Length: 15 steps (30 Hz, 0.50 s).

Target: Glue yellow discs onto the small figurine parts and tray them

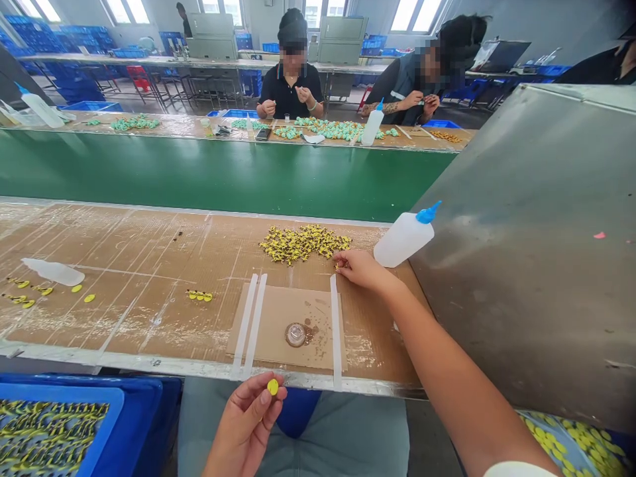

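Note:
My left hand (253,421) is closed, pinching a small round yellow disc (273,387) between thumb and fingers above my lap, at the table's front edge. My right hand (362,268) reaches across the table to the right end of a pile of small yellow-and-black pieces (303,243). Its fingertips are pinched together, with a small yellow piece (337,266) showing at them. In front of the pile, a cardboard sheet (278,305) held by white tape strips bears a small round clear dish (295,334) with wet spots beside it.
A white bottle with a blue tip (405,238) leans beside the metal box (541,252) at right. Another bottle (53,271) lies at left near joined pieces (199,295). Blue trays (116,424) stand lower left; discs (581,440) lie lower right. Across the green belt (223,169), co-workers (291,86) handle small parts.

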Available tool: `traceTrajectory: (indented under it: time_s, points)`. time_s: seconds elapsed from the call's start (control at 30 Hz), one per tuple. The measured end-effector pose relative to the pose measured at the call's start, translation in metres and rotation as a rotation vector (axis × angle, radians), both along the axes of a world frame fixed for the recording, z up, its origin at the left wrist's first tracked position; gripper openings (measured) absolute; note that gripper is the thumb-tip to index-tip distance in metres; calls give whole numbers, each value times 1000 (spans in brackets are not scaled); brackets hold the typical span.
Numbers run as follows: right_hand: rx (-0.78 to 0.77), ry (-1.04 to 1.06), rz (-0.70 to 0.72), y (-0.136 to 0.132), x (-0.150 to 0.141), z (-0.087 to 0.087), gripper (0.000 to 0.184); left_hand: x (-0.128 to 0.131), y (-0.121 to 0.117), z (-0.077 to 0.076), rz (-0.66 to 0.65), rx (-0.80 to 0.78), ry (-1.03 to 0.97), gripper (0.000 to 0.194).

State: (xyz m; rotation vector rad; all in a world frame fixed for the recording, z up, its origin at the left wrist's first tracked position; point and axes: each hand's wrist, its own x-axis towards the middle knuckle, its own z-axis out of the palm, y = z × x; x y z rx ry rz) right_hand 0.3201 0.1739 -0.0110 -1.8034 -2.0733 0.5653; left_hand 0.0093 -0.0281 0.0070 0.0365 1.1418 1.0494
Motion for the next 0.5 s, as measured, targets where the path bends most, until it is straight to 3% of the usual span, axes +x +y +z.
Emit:
traceTrajectory:
  time_s: [0.3,0.5]
  points:
    - [53,312,-93,-3,-3,1,4,-1,0,4,24,-7,10,38]
    - [127,703,-355,0,-10,1,51,-1,0,1,28,-31,7,32]
